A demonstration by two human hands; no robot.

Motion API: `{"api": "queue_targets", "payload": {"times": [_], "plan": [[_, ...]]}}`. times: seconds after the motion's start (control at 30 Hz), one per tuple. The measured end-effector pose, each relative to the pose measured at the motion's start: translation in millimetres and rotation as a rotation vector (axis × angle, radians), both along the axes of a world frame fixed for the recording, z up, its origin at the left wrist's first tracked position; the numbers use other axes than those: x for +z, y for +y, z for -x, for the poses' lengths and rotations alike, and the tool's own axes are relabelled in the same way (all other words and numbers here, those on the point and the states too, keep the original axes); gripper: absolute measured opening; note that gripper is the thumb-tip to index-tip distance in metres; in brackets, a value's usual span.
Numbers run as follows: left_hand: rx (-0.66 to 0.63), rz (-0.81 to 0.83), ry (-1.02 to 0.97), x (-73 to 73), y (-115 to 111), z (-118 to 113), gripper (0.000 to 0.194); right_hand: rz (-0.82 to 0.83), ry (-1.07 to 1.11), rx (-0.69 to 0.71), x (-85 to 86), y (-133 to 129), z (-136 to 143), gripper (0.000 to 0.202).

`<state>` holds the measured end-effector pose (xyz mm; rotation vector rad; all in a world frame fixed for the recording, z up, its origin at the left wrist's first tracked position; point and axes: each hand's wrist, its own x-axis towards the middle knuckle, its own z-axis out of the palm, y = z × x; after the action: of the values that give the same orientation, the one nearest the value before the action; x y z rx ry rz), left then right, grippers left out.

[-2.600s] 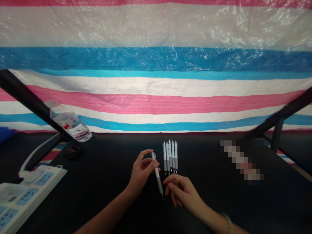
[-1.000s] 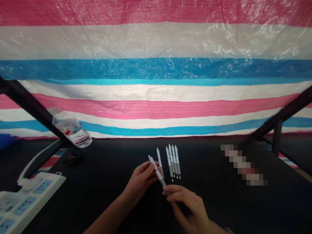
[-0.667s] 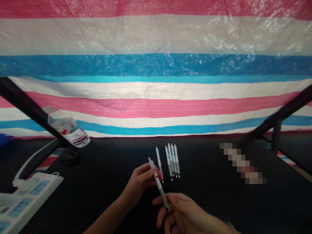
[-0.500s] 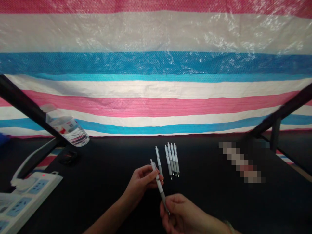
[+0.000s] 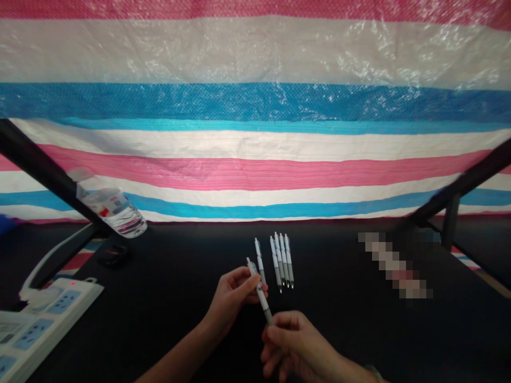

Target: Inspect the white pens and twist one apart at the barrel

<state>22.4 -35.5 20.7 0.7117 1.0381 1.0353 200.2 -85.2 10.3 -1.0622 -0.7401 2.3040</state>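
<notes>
Above the near middle of the black bench, the left hand pinches the white upper barrel of a pen between thumb and fingertips, and the right hand closes its fingers around the grey lower end of the same pen, so that the tip is hidden inside the grip. The pen slants, its clicker end pointing up and away toward the far edge. Just beyond the left hand a single pen lies flat on the bench, and just to its right three more pens lie close together side by side, all pointing toward the near edge. A water bottle leans near the far left corner, by a dark slanted frame bar. A white power strip sits at the left edge, near the front corner. A striped tarp hangs behind the far edge.
</notes>
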Motion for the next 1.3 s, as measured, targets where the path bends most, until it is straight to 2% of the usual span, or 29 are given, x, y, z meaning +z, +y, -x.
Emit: {"api": "queue_targets", "payload": {"times": [0.17,0.23,0.43,0.93,1.3], "plan": [[0.013,-0.072,-0.047,-0.8,3.7,0.5,0.038,0.107,0.108,0.001,4.0,5.8,-1.5,0.050],[0.016,-0.090,-0.057,-1.3,5.2,0.5,0.038,0.079,0.116,-0.014,2.8,7.4,-2.3,0.042],[0.035,-0.100,-0.060,-2.5,9.1,0.5,0.042,0.092,0.150,0.052,-1.1,6.5,-5.4,0.046],[0.033,-0.100,-0.071,-3.3,9.1,0.7,0.040,0.101,0.138,0.048,-7.3,6.5,-6.2,0.041],[0.053,-0.090,-0.085,-2.7,8.6,1.1,0.039,0.094,0.214,0.045,-6.3,7.1,-8.1,0.041]]}}
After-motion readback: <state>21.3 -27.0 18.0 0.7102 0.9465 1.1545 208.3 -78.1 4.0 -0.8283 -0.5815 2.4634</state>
